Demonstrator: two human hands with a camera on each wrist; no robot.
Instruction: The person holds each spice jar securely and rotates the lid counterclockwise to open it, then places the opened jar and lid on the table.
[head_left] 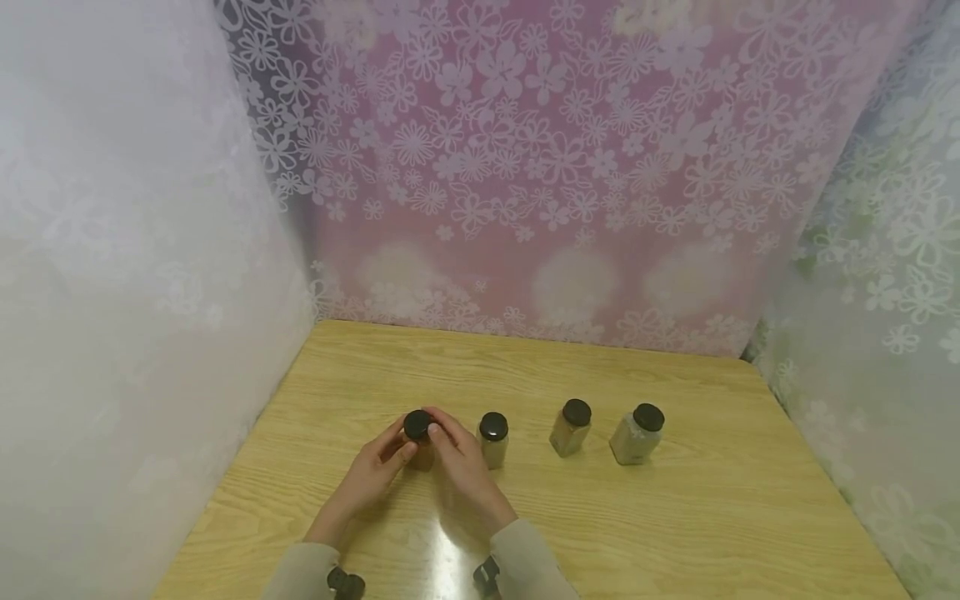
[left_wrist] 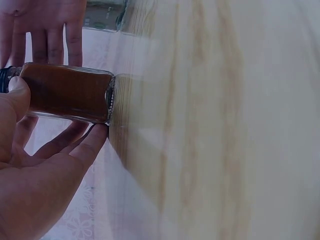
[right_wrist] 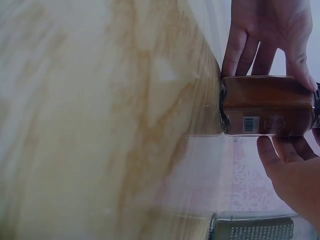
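A square glass spice jar (head_left: 422,455) of reddish-brown contents stands upright on the wooden table, its black lid (head_left: 417,425) on top. My left hand (head_left: 374,473) holds it from the left; in the left wrist view the thumb lies near the neck of the jar (left_wrist: 67,92) and a fingertip reaches close to its base. From the right, my right hand (head_left: 462,464) has its thumb at the lid's edge and fingers around the far side. In the right wrist view, a barcode shows on the jar (right_wrist: 267,106), with right-hand fingers (right_wrist: 270,152) along its side.
Just right of my right hand stands a second black-lidded jar (head_left: 493,442). Farther right are a jar with brownish contents (head_left: 571,429) and a paler jar (head_left: 637,436). Flowered curtains (head_left: 525,167) enclose the table (head_left: 712,517) at the back and sides.
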